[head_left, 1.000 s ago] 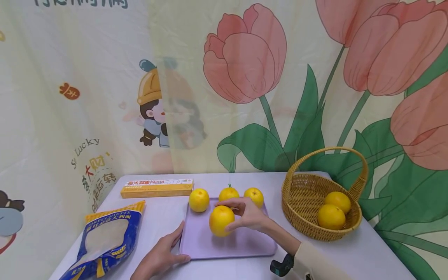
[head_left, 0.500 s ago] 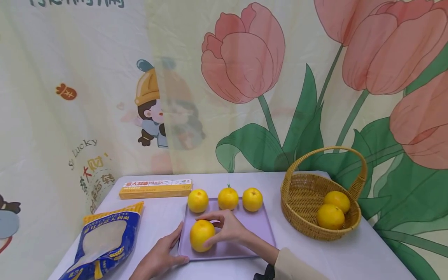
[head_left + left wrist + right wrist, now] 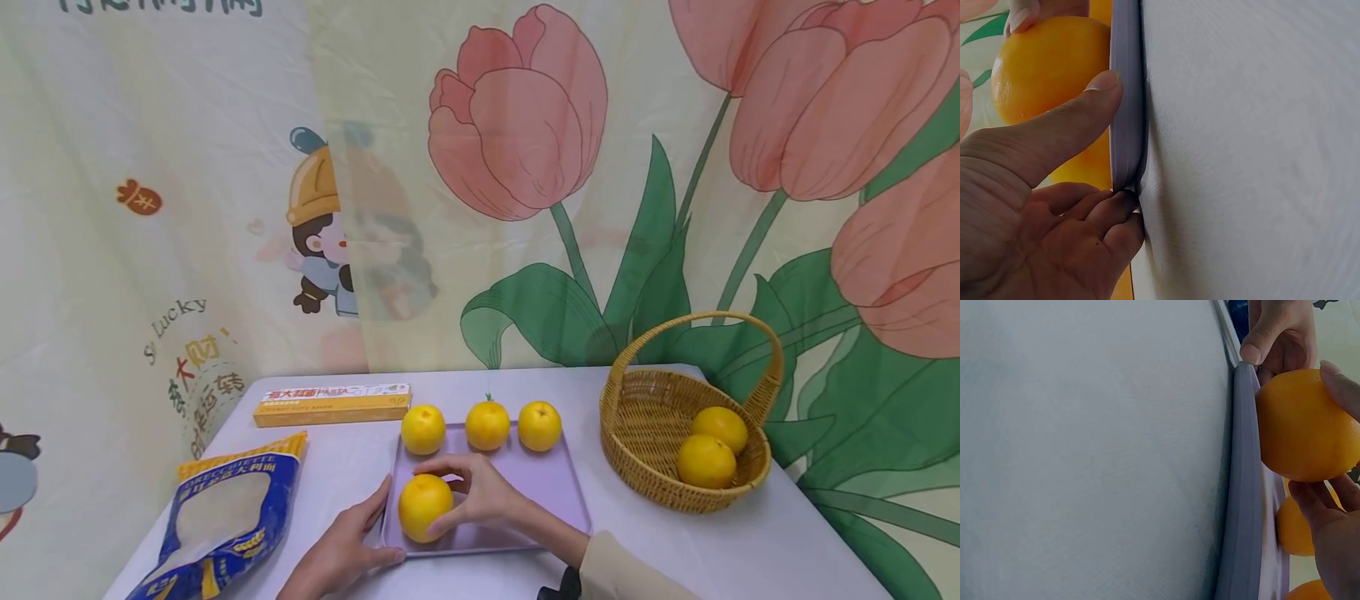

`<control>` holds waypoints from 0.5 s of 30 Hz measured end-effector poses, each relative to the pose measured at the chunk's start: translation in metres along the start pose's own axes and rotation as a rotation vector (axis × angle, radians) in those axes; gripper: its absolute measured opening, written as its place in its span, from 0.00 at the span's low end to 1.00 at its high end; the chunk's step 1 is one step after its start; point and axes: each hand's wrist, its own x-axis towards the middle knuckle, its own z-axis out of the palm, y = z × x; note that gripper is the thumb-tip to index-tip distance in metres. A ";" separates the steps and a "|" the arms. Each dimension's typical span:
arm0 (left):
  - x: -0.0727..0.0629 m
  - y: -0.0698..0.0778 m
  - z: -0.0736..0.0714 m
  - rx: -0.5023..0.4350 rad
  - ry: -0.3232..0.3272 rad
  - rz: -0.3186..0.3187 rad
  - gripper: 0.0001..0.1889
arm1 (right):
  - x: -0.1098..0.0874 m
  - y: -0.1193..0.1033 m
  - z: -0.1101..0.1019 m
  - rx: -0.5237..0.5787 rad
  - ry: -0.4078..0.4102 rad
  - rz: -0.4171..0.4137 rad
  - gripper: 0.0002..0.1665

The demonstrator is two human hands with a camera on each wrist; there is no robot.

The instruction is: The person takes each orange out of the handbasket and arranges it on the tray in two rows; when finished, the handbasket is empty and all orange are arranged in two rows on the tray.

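Toward the tray's [image 3: 528, 500] eight o'clock, an orange [image 3: 425, 508] was gripped by the right hand [image 3: 480, 496]; the corner there was grasped by the left hand [image 3: 352, 533]. Its bent fingers [image 3: 1124, 240], hidden from the head view, were shown at the left wrist. The white bench [image 3: 337, 467] was backed, at twelve o'clock, by tulip-printed fabric [image 3: 420, 350].

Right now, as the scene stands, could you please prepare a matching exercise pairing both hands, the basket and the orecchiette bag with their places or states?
1. Left hand
2. Right hand
3. Wicker basket
4. Orecchiette bag

A. Right of the tray, two fruits inside
B. Blue, lying left of the tray
C. Gripping a yellow-orange fruit
D. Touching the tray's near left corner

Pairs: 1-D, 2-C, 3-A, 4-B
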 end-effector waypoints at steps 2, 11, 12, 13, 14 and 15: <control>0.000 -0.001 0.000 -0.007 0.000 0.004 0.60 | 0.000 0.001 0.001 0.027 -0.025 0.016 0.42; -0.002 -0.001 -0.002 -0.050 -0.008 0.043 0.59 | 0.000 0.004 0.007 0.078 -0.057 0.044 0.40; -0.003 -0.001 -0.002 -0.051 -0.009 0.041 0.59 | -0.001 0.005 0.006 0.075 -0.059 0.047 0.40; -0.003 -0.001 -0.002 -0.052 -0.009 0.041 0.59 | -0.001 0.005 0.006 0.073 -0.062 0.050 0.41; -0.003 -0.001 -0.002 -0.052 -0.011 0.041 0.59 | -0.001 0.006 0.006 0.072 -0.066 0.053 0.41; -0.003 -0.001 -0.002 -0.054 -0.010 0.038 0.59 | -0.001 0.006 0.006 0.073 -0.068 0.055 0.42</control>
